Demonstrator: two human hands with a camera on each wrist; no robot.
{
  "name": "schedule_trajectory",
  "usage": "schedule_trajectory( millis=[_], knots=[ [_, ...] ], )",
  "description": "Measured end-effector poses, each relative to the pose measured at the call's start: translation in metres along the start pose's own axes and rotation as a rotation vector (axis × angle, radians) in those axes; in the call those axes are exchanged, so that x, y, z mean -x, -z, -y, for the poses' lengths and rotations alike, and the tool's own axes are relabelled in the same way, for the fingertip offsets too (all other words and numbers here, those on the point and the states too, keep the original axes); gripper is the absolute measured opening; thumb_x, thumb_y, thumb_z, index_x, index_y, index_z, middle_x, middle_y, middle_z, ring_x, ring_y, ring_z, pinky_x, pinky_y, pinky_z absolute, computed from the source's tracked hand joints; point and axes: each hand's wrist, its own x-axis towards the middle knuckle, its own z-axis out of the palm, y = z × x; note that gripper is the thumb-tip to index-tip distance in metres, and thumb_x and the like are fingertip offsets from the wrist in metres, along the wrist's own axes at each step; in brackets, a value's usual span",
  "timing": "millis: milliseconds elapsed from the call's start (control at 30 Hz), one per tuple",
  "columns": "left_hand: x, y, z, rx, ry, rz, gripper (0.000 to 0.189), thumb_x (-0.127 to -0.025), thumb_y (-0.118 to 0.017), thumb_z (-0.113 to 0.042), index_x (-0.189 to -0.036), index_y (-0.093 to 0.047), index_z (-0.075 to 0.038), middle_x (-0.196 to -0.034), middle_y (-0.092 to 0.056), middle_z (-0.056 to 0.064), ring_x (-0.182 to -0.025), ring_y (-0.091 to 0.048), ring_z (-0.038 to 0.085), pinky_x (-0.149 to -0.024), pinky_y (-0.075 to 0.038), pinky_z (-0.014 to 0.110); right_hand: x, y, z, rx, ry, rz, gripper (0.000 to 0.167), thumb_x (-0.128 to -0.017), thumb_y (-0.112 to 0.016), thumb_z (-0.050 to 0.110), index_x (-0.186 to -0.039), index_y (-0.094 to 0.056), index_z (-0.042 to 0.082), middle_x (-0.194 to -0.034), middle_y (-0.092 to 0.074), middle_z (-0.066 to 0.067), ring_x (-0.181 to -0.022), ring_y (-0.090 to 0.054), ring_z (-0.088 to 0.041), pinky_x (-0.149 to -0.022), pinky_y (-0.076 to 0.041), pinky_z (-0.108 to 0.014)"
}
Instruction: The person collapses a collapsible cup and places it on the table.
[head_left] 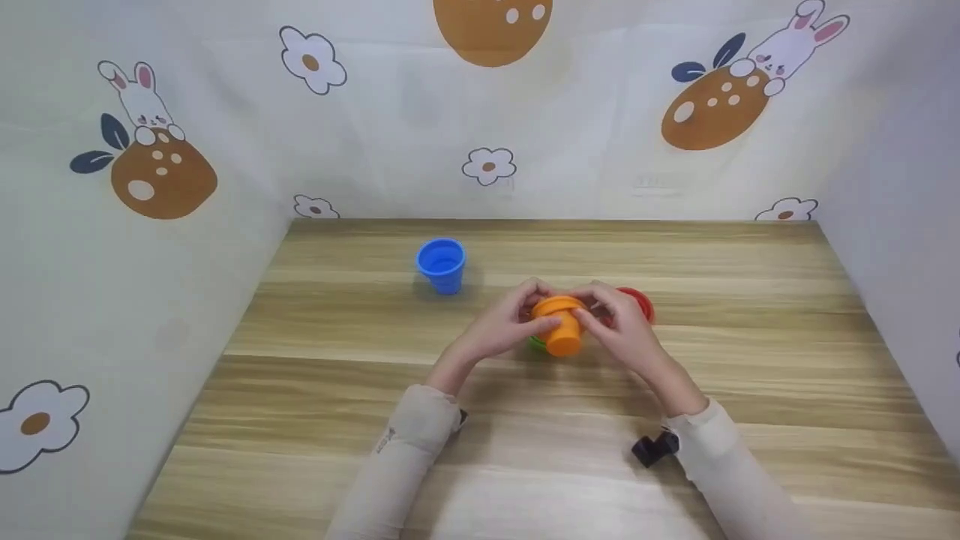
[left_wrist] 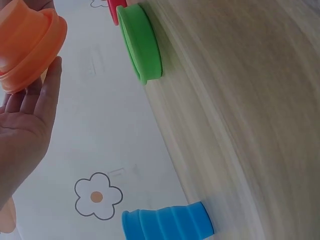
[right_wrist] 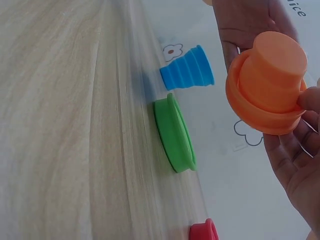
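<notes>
Both hands hold an orange collapsible silicone cup (head_left: 564,341) above the table, its narrow base tilted toward the head camera. Its lower part sticks out of the wide rim, which the right wrist view shows as a thick folded ring. My left hand (head_left: 510,322) grips the rim from the left, thumb on the cup's front and fingers behind. From the other side my right hand (head_left: 626,330) pinches it, its thumb near the ring. Beneath the orange cup, a flattened green cup (right_wrist: 172,132) sits on the table, mostly hidden in the head view.
A blue cup (head_left: 442,270) stands upright and fully extended, behind and left of the hands. Partly covered by the right hand, a low red cup (head_left: 643,304) lies on the wooden table (head_left: 337,412). Patterned walls (head_left: 405,150) enclose the back and sides.
</notes>
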Motion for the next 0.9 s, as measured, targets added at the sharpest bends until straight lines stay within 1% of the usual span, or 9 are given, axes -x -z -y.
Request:
schedule_trajectory(
  millis=[100, 200, 300, 467, 633, 767, 900],
  knots=[
    [0.0012, 0.0014, -0.0010, -0.015, -0.019, 0.011, 0.036, -0.098, -0.063, -0.024, -0.127, -0.051, -0.006, -0.120, -0.064, 0.013, -0.103, -0.062, 0.016, -0.094, -0.054, 0.027, 0.0007, 0.0006, 0.0001, -0.010, -0.005, 0.009, 0.022, -0.095, -0.067, 0.016, -0.116, -0.070, 0.010, -0.105, -0.071, -0.004, -0.089, -0.062, -0.010, -0.075, -0.057, -0.021],
    [0.0015, 0.0024, -0.0008, -0.001, -0.036, 0.026, 0.036, -0.097, -0.062, -0.017, -0.128, -0.050, -0.003, -0.124, -0.062, 0.016, -0.108, -0.060, 0.019, -0.099, -0.053, 0.030, 0.0012, 0.0011, 0.0004, -0.021, -0.003, 0.016, 0.022, -0.095, -0.067, 0.017, -0.117, -0.069, 0.010, -0.107, -0.071, -0.004, -0.090, -0.063, -0.010, -0.075, -0.057, -0.022],
    [0.0015, 0.0030, -0.0001, 0.008, -0.041, 0.037, 0.036, -0.096, -0.061, -0.012, -0.128, -0.048, -0.003, -0.126, -0.059, 0.017, -0.110, -0.058, 0.020, -0.101, -0.053, 0.033, 0.0020, 0.0017, 0.0006, -0.036, -0.002, 0.026, 0.024, -0.095, -0.067, 0.016, -0.118, -0.069, 0.010, -0.109, -0.071, -0.005, -0.092, -0.063, -0.013, -0.077, -0.058, -0.024],
    [0.0014, 0.0033, 0.0010, 0.010, -0.043, 0.040, 0.037, -0.094, -0.060, -0.008, -0.128, -0.047, -0.003, -0.125, -0.057, 0.017, -0.109, -0.057, 0.020, -0.102, -0.053, 0.034, 0.0043, 0.0037, 0.0027, -0.034, -0.026, 0.061, 0.032, -0.092, -0.072, 0.019, -0.122, -0.066, 0.013, -0.115, -0.068, -0.002, -0.100, -0.060, -0.019, -0.086, -0.056, -0.028],
    [0.0015, 0.0034, 0.0025, -0.009, -0.070, 0.036, 0.038, -0.092, -0.062, -0.009, -0.126, -0.047, -0.003, -0.124, -0.057, 0.016, -0.109, -0.055, 0.020, -0.101, -0.053, 0.035, 0.0045, 0.0056, 0.0041, -0.045, -0.053, 0.094, 0.035, -0.090, -0.075, 0.022, -0.123, -0.065, 0.017, -0.118, -0.067, 0.001, -0.104, -0.059, -0.020, -0.091, -0.055, -0.032],
    [0.0018, 0.0031, 0.0019, -0.028, -0.074, 0.027, 0.038, -0.090, -0.062, -0.008, -0.125, -0.047, -0.004, -0.121, -0.057, 0.014, -0.107, -0.054, 0.018, -0.101, -0.052, 0.034, 0.0037, 0.0057, 0.0050, -0.045, -0.044, 0.096, 0.035, -0.089, -0.075, 0.022, -0.122, -0.065, 0.016, -0.114, -0.069, 0.001, -0.100, -0.062, -0.018, -0.088, -0.055, -0.030],
    [0.0009, 0.0023, 0.0008, -0.030, -0.071, 0.021, 0.038, -0.089, -0.060, -0.004, -0.124, -0.048, -0.004, -0.119, -0.057, 0.013, -0.107, -0.054, 0.018, -0.101, -0.051, 0.035, 0.0033, 0.0046, 0.0065, -0.015, -0.009, 0.068, 0.034, -0.088, -0.076, 0.019, -0.120, -0.066, 0.013, -0.110, -0.070, -0.001, -0.095, -0.063, -0.015, -0.083, -0.055, -0.026]
  ],
)
